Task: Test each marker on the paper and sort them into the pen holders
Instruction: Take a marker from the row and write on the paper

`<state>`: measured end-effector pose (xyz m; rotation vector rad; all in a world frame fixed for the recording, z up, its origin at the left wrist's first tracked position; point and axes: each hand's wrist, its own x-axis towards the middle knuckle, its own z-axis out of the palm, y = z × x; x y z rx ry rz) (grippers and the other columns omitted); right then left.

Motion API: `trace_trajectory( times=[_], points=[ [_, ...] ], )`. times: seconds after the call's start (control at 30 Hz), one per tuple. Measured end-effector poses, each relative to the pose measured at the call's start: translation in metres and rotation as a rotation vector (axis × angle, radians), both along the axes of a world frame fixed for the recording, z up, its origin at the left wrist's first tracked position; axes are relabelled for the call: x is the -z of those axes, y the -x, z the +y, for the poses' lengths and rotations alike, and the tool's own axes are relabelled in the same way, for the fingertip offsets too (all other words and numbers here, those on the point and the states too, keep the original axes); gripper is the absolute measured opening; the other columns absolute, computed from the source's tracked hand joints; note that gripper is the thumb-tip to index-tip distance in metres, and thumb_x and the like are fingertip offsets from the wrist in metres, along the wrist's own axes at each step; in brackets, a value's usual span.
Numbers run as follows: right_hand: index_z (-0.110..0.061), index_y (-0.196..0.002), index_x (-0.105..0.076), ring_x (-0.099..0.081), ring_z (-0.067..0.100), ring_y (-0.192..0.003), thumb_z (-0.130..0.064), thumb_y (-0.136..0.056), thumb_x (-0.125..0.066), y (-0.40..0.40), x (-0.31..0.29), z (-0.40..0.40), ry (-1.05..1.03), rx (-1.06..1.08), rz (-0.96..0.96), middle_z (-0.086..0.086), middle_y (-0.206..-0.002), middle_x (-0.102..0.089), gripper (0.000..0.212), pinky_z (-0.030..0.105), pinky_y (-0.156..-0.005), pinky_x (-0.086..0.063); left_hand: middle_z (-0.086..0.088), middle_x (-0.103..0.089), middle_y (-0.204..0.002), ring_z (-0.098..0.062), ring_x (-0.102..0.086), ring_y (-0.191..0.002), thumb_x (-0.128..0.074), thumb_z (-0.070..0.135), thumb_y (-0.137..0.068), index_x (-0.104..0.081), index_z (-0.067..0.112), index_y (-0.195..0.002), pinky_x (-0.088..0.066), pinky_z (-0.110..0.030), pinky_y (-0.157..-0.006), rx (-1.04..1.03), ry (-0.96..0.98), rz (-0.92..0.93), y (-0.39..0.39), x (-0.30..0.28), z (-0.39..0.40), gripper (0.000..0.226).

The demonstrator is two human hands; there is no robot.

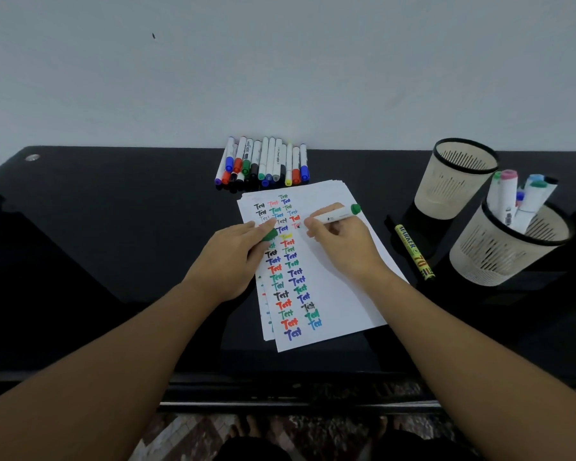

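Head view: right hand [341, 242] grips white green-ended marker [335, 214], tip at paper [340, 287] just left of its fingers; left hand [236, 257] pinches green cap [269, 235], resting on paper's left edge.

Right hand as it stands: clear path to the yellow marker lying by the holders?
Probably yes for the path: the yellow marker lies flat on the desk just right of the paper, nothing between. But the right hand is gripping the green marker, so it would need to drop that first.
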<state>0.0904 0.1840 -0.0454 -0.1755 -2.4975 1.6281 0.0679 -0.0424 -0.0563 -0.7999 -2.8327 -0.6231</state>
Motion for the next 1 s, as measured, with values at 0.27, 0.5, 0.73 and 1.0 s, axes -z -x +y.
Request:
trace_trajectory(
  times=[0.27,0.5,0.73,1.0],
  points=[
    [-0.021,-0.112,-0.070,-0.065,0.010,-0.101,-0.046,-0.104,-0.055,0.0018,0.0018,-0.0008,-0.112,-0.047,-0.091,-0.011,-0.105,-0.071,0.030,0.043,-0.098,-0.054,-0.003,-0.052,-0.150,-0.016,-0.040,-0.144,-0.046,0.035,-0.107,-0.043,0.026,-0.153,-0.021,-0.022,-0.112,-0.041,-0.010,0.005,-0.0041,-0.0025,0.0025,0.047],
    [-0.022,-0.113,-0.070,-0.065,0.011,-0.102,-0.046,-0.103,-0.057,0.0029,0.0024,-0.0036,-0.129,-0.043,-0.090,-0.010,-0.107,-0.071,0.029,0.045,-0.098,-0.054,-0.002,-0.053,-0.149,-0.015,-0.039,-0.144,-0.046,0.035,-0.107,-0.043,0.025,-0.153,-0.021,-0.023,-0.113,-0.034,-0.005,0.002,-0.0041,-0.0022,0.0020,0.047],
    [-0.022,-0.106,-0.071,-0.067,0.018,-0.098,-0.050,-0.101,-0.058,0.0032,0.0020,-0.0047,-0.176,-0.032,-0.109,-0.003,-0.103,-0.072,0.031,0.051,-0.095,-0.055,-0.003,-0.053,-0.149,-0.015,-0.039,-0.145,-0.046,0.033,-0.107,-0.042,0.026,-0.153,-0.024,-0.027,-0.115,-0.035,-0.008,-0.001,-0.0043,-0.0028,0.0024,0.047],
    [-0.020,-0.119,-0.068,-0.066,0.018,-0.101,-0.047,-0.104,-0.054,0.0029,0.0019,-0.0039,-0.220,-0.017,-0.100,-0.004,-0.107,-0.072,0.034,0.046,-0.096,-0.054,-0.003,-0.054,-0.148,-0.016,-0.040,-0.144,-0.046,0.032,-0.107,-0.044,0.024,-0.152,-0.026,-0.029,-0.116,-0.022,-0.017,-0.002,-0.0032,-0.0009,0.0014,0.046]
  ],
)
